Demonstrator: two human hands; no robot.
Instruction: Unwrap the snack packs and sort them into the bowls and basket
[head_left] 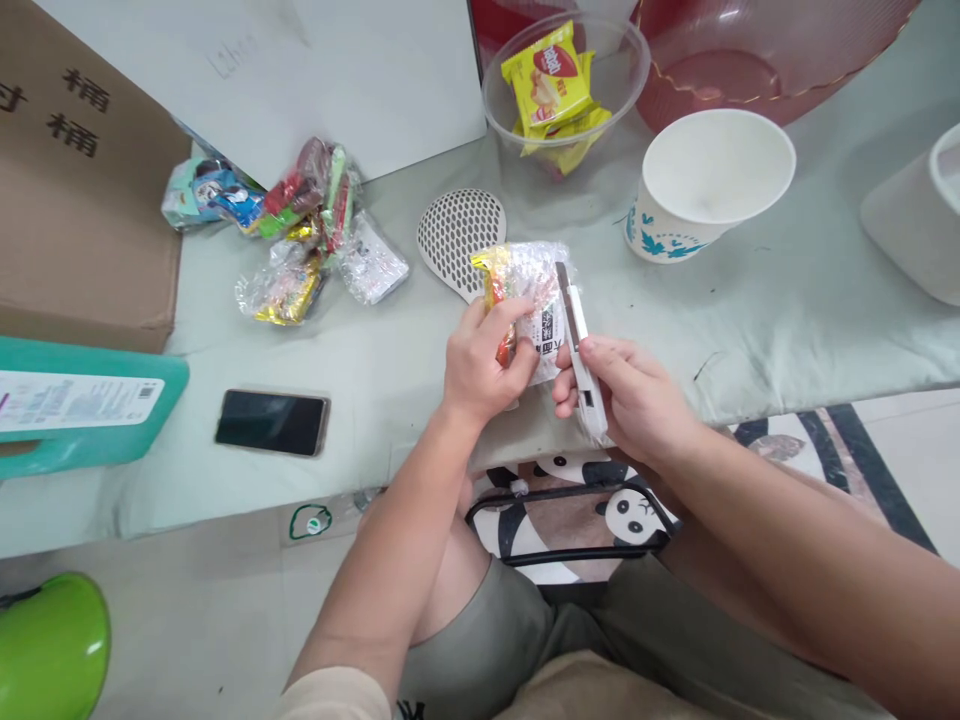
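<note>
My left hand (484, 365) is closed, with thumb and forefinger pressed on a wrapped snack packet (529, 275). Clear, crinkled plastic covers the packet, which shows yellow and red at its left end and dark printed characters on a white part. A white utility knife (581, 350) is gripped in my right hand (637, 395), blade out and pointing away from me, close along the packet's right side. I cannot tell whether the blade touches the plastic. Behind the packet lies a pale perforated scoop-shaped piece (461, 235), its near end partly hidden.
Several wrapped snacks (307, 235) lie at the left by a cardboard box (90, 180). A phone (271, 422) lies near a teal container (90, 405). Behind are a clear bowl (495, 110) with yellow packets, a red basin (750, 55) and a paper cup (709, 185).
</note>
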